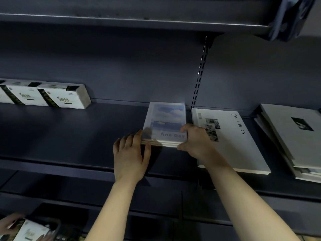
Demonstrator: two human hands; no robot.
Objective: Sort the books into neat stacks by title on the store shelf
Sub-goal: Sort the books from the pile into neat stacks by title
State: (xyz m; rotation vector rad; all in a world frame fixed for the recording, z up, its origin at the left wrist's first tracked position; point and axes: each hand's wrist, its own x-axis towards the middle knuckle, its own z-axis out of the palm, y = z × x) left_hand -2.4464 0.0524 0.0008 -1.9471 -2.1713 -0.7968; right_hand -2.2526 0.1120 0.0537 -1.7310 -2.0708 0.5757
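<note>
On the dark store shelf (73, 136), left of the large "Time Memory" book (243, 141), a small stack of "fine Day" books (165, 126) gets squared, left hand (129, 157) flat-fingered against its near-left edge, right hand (196, 141) gripping its near-right corner.

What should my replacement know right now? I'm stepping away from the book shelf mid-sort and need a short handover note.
Left hand: open, fingers flat against the left edge of the "fine Day" stack.
Right hand: gripping that stack's front right corner, squaring it up.
The white "Time Memory" book lies flat just to the right, apart from it.
Further right, the grey-cover pile is fanned and uneven.
Boxed items sit at the far left of the shelf.
Done: "fine Day" copies gathered together.
Left: finish aligning them, then tidy the grey pile.
</note>
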